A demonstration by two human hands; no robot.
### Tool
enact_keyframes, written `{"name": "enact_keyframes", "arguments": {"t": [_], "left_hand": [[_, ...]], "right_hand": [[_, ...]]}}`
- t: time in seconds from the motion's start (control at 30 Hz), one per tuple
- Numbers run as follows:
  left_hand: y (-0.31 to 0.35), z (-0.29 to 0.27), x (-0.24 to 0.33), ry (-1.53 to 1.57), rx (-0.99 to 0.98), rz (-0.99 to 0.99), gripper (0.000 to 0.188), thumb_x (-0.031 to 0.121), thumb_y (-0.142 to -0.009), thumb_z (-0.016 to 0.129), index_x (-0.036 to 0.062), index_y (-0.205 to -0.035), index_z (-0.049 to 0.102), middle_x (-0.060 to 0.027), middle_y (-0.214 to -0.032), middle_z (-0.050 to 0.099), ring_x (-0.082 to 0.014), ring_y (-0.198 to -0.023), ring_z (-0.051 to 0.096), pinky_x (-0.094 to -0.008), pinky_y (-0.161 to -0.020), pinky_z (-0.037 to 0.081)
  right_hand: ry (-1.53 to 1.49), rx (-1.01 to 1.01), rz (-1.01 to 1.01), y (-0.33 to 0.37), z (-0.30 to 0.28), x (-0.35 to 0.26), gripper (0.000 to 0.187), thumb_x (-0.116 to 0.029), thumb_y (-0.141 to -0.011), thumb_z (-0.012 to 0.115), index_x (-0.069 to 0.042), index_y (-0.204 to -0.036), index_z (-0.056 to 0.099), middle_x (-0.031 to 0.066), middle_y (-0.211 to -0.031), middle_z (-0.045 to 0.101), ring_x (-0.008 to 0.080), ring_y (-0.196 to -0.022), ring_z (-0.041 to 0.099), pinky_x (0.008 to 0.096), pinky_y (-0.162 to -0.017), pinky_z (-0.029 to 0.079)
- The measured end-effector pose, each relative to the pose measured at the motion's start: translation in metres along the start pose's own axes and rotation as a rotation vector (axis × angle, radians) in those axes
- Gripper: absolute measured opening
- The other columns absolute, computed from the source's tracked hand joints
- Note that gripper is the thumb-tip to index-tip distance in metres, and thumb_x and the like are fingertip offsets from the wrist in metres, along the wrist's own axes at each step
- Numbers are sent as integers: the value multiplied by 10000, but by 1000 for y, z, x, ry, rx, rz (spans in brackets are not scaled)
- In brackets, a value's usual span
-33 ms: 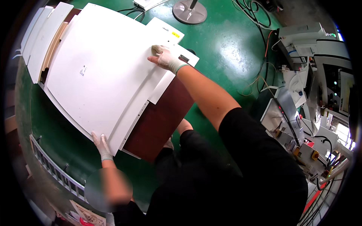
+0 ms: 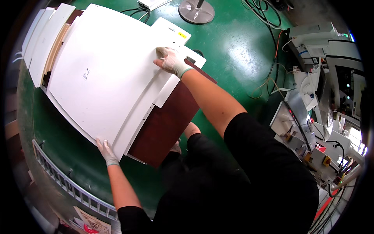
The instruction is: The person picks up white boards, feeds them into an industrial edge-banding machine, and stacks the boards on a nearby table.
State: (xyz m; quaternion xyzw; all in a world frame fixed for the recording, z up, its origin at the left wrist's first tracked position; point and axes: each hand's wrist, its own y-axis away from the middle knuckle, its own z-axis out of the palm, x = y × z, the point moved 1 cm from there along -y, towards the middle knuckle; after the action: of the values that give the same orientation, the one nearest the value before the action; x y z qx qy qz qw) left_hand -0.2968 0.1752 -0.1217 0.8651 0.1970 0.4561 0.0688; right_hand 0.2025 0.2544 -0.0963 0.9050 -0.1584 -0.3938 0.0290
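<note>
The white panel [image 2: 105, 74] looks stiff, slick, probably heavy; take opposite edges. Left hand [image 2: 107, 152] spreads at its near edge; right hand [image 2: 170, 62] lies part-curled on top, grip unclear

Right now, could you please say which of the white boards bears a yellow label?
The small white board nearest the round stand base; its yellow label sets it apart, as the large white board and the others show no yellow.

No wording you can read; small dark-marked label [image 2: 86, 73] on the broad white panel [image 2: 109, 50] before you, yellow sticker [image 2: 182, 35] on the white piece [image 2: 167, 28] jutting out beside it, print too small
</note>
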Motion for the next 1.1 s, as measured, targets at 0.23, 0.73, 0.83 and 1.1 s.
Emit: {"name": "enact_keyframes", "arguments": {"t": [0.23,0.73,0.83,1.1], "left_hand": [[45,9,21,362,145,-272,588,165,-828,453,-22,-1384,408,-154,-1392,421,-285,-1307,377,-425,-1113,275],[160,8,-82,310,-219,-318,756,520,-930,551,-98,-1329,380,-211,-1278,518,-304,-1104,569,-404,-967,475],[159,7,-86,276,-203,-313,788,578,-933,497,-115,-1303,426,-206,-1265,545,-296,-1111,573,-398,-970,470],[142,4,-90,316,-321,-363,788,600,-934,467,-100,-1296,453,-195,-1260,563,-309,-1102,595,-417,-944,496]], "right_hand": [[-145,190,55,30,5,26,327,-302,-775,607,-80,-1010,655,161,-1029,636,330,-1003,601,394,-883,491],[31,459,-105,342,-89,64,364,-160,-828,670,-54,-1170,607,138,-1159,635,313,-1094,594,384,-922,485],[156,721,-275,403,-151,57,306,-30,-802,673,-58,-1106,645,126,-1111,663,290,-1041,629,362,-888,496],[208,1027,389,470,-220,167,183,-254,-855,616,-89,-883,690,126,-883,672,317,-832,647,387,-741,504]]}}
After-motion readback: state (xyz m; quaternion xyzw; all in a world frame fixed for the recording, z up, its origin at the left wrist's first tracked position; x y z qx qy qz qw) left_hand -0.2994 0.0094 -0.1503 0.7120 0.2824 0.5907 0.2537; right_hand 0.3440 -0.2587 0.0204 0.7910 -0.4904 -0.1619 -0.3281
